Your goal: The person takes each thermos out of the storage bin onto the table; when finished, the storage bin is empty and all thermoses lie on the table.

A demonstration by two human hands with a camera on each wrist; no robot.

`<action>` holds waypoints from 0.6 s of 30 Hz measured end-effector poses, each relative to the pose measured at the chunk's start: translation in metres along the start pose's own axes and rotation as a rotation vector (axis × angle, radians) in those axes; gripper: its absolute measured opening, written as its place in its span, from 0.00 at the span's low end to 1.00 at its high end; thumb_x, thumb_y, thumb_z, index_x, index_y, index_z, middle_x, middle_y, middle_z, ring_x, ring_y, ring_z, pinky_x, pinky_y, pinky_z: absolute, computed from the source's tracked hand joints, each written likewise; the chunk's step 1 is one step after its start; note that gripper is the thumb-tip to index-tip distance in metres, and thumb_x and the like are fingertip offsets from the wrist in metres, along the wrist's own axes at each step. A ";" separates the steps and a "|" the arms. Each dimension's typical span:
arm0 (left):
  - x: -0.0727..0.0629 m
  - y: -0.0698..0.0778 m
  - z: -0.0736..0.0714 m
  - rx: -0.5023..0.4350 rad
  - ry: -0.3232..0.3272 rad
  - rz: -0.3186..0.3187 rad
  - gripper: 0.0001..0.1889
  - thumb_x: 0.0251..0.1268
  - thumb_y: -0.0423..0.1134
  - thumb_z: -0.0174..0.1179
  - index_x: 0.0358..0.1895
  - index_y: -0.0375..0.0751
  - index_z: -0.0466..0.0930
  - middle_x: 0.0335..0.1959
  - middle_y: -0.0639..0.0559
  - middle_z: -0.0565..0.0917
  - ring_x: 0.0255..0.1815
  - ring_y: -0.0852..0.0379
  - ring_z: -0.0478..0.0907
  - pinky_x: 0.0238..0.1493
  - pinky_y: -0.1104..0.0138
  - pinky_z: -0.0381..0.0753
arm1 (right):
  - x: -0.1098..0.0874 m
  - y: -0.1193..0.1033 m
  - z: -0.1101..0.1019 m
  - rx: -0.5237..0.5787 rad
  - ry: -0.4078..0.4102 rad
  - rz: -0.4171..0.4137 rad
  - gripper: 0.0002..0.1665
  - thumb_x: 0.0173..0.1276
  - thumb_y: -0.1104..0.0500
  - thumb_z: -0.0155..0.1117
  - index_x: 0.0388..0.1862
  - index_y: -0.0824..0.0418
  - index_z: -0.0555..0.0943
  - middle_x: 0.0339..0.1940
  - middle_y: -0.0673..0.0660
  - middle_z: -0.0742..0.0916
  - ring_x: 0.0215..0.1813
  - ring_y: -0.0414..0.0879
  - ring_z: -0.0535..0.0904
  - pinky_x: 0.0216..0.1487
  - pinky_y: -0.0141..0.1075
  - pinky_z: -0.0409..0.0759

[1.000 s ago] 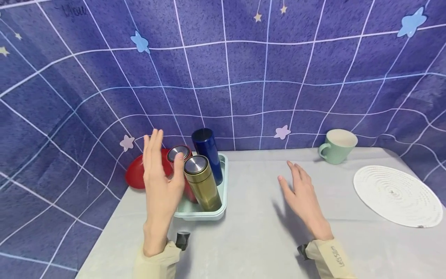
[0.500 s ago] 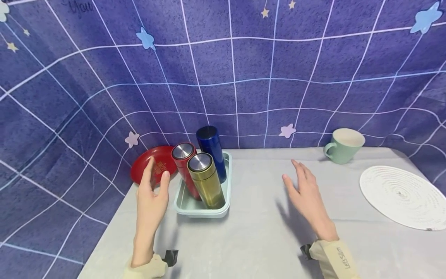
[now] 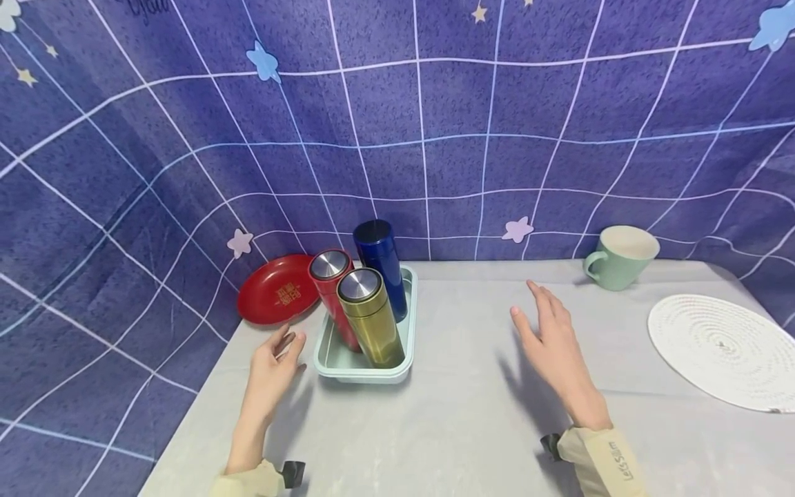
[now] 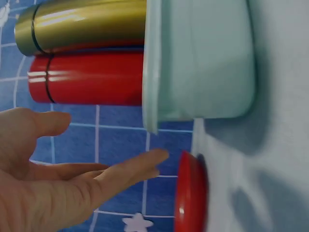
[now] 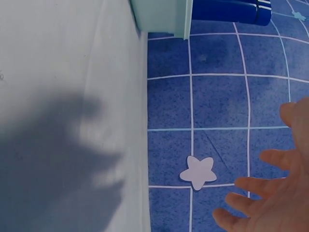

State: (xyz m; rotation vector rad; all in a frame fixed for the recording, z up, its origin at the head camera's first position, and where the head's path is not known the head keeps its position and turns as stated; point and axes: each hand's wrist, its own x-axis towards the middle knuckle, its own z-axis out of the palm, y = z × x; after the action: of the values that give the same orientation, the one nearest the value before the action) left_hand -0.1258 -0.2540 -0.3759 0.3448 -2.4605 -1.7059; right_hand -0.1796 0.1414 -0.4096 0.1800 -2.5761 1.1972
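Near the front rim of a red plate [image 3: 273, 290], my left hand [image 3: 270, 373] hangs with bent, parted fingers and holds nothing. In the left wrist view its fingertips lie close to that plate [image 4: 189, 193], with a gap showing. To its right, a pale green plastic tub [image 3: 366, 376] bears three vacuum flasks: gold [image 3: 375, 335], red [image 3: 335, 304] and blue [image 3: 385, 266], all leaning. My right hand [image 3: 555, 352] hovers over the table right of the tub, fingers spread and nothing in its grasp. The lower ends of the flasks are partly hidden by the tub and one another.
A light green mug [image 3: 621, 261] stands at the back right, its handle to the left. In front of it lies a round white woven mat [image 3: 720, 352]. A blue gridded cloth [image 3: 459, 159] hangs behind the grey-white table [image 3: 459, 428].
My left hand has come down and left from beside the tub, uncovering the red plate, and its fingers have drawn closer together. The right hand has barely moved. The view has shifted slightly.
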 end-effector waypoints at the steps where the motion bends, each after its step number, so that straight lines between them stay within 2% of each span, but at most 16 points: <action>1: 0.001 -0.004 -0.001 -0.019 -0.022 -0.020 0.32 0.77 0.37 0.48 0.73 0.20 0.47 0.69 0.22 0.61 0.69 0.33 0.64 0.48 0.65 0.88 | 0.000 0.000 0.000 0.000 -0.002 0.002 0.36 0.77 0.44 0.50 0.77 0.58 0.58 0.73 0.72 0.63 0.73 0.70 0.55 0.71 0.69 0.57; 5: 0.006 -0.017 -0.001 -0.083 -0.109 -0.088 0.33 0.77 0.36 0.47 0.71 0.16 0.45 0.69 0.20 0.60 0.70 0.29 0.60 0.50 0.59 0.88 | 0.000 0.003 -0.001 0.004 -0.005 0.000 0.36 0.77 0.44 0.49 0.77 0.58 0.58 0.73 0.72 0.63 0.73 0.70 0.55 0.70 0.70 0.57; 10: 0.008 -0.030 0.002 -0.119 -0.180 -0.144 0.32 0.77 0.36 0.48 0.68 0.11 0.48 0.66 0.18 0.63 0.66 0.28 0.65 0.50 0.57 0.87 | 0.001 0.006 0.000 0.008 0.002 -0.014 0.36 0.77 0.44 0.49 0.77 0.58 0.58 0.73 0.72 0.64 0.73 0.70 0.56 0.70 0.69 0.58; 14: 0.009 -0.037 0.007 -0.105 -0.196 -0.174 0.31 0.76 0.36 0.50 0.65 0.09 0.53 0.62 0.18 0.68 0.60 0.31 0.73 0.48 0.58 0.88 | 0.001 0.008 0.000 0.017 0.002 -0.019 0.36 0.77 0.44 0.49 0.77 0.59 0.58 0.73 0.72 0.65 0.73 0.70 0.56 0.70 0.69 0.58; 18: 0.010 -0.041 0.011 -0.125 -0.181 -0.194 0.29 0.74 0.35 0.53 0.63 0.10 0.59 0.57 0.20 0.73 0.52 0.41 0.80 0.45 0.59 0.89 | 0.000 0.008 -0.001 0.023 -0.003 -0.020 0.36 0.77 0.45 0.49 0.76 0.60 0.59 0.73 0.71 0.65 0.72 0.70 0.57 0.70 0.68 0.58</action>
State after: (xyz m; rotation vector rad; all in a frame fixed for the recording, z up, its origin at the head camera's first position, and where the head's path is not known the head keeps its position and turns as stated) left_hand -0.1330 -0.2605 -0.4178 0.4456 -2.4984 -2.0422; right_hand -0.1810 0.1472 -0.4153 0.2121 -2.5574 1.2209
